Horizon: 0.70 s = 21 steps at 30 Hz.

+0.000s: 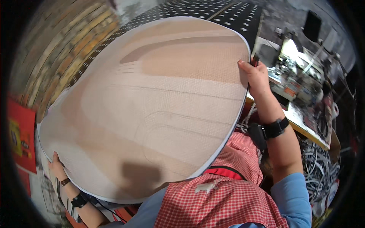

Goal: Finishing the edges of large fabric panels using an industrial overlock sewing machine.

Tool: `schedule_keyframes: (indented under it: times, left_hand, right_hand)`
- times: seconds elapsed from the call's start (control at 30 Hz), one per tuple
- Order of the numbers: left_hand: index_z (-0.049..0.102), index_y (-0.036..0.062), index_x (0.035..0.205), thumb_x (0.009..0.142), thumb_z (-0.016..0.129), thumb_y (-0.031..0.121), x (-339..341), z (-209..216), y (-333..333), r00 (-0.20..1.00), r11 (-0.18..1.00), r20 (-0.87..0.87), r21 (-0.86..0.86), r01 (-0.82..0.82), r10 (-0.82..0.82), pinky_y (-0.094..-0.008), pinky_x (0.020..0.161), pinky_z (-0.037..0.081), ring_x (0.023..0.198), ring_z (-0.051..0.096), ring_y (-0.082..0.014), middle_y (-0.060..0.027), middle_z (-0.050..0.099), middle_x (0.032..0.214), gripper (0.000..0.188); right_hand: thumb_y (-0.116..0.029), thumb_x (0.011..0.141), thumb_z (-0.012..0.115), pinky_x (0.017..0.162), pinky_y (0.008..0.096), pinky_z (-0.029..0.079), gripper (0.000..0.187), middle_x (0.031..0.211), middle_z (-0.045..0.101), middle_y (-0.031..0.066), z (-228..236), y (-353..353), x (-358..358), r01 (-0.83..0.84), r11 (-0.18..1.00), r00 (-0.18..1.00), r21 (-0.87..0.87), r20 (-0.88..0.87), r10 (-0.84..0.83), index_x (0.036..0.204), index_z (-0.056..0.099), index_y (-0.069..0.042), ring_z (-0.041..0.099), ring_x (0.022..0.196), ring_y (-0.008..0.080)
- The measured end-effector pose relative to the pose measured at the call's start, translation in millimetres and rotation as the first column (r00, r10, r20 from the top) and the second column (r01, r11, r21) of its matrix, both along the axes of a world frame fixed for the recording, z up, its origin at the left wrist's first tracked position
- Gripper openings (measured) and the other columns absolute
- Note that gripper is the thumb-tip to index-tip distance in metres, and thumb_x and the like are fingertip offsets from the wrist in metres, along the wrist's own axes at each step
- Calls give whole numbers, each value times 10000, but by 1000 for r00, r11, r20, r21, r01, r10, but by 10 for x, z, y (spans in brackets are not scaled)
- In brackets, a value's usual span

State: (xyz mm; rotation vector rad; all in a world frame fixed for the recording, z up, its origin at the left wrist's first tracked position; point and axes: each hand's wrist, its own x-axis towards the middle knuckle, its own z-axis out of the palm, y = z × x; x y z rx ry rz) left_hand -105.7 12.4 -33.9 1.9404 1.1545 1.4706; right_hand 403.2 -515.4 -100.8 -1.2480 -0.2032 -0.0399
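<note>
A large rounded mat (163, 110) with beige and off-white curved patches and a pale bound edge spans the space before me. My right hand (259, 78) pinches its right edge, thumb on the top face. A small dark tool with some red (255, 59) sticks up from that same hand; its kind cannot be made out. Down at the lower left, my left hand (57, 168) is closed on the rim, thumb on top and the other fingers hidden beneath. Between the hands the mat stays spread and tilted, its lower edge close to my red checked apron (224, 201).
Behind the mat lies a black perforated surface (175, 10). A sewing machine (294, 62) stands lit on a table (302, 119) at the right, above a heap of tangled pale strips (319, 167). On the left are a brick wall (57, 49) and a red poster (23, 131).
</note>
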Motion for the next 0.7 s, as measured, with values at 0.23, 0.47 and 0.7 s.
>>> schedule_keyframes:
  times: [0.23,0.47,0.7]
  left_hand:
    - [519,-40,1135,849,504,245,1155,-812,963,908,656,356,-635,408,-220,-380,870,431,984,557,-291,-146,586,1102,404]
    - [485,-30,1196,854,476,277,1187,-926,1051,899,631,166,-661,407,-406,-385,883,432,1012,547,-300,-158,564,1146,459]
    - [452,-33,1233,864,448,275,1790,-834,-342,856,477,478,-715,511,-200,-397,920,426,1070,520,-312,-171,540,1190,481]
  right_hand:
    - [-94,814,623,864,319,478,758,1257,444,217,-561,-411,-282,235,964,941,-125,278,-194,1418,164,-78,518,1083,259]
    - [-43,835,594,886,274,436,450,1149,564,145,-718,-471,-362,235,972,971,-23,40,-234,1250,456,63,547,1026,168]
    - [30,810,599,783,250,477,419,1029,606,114,-633,-830,296,235,901,940,365,-322,-114,1219,512,21,587,864,140]
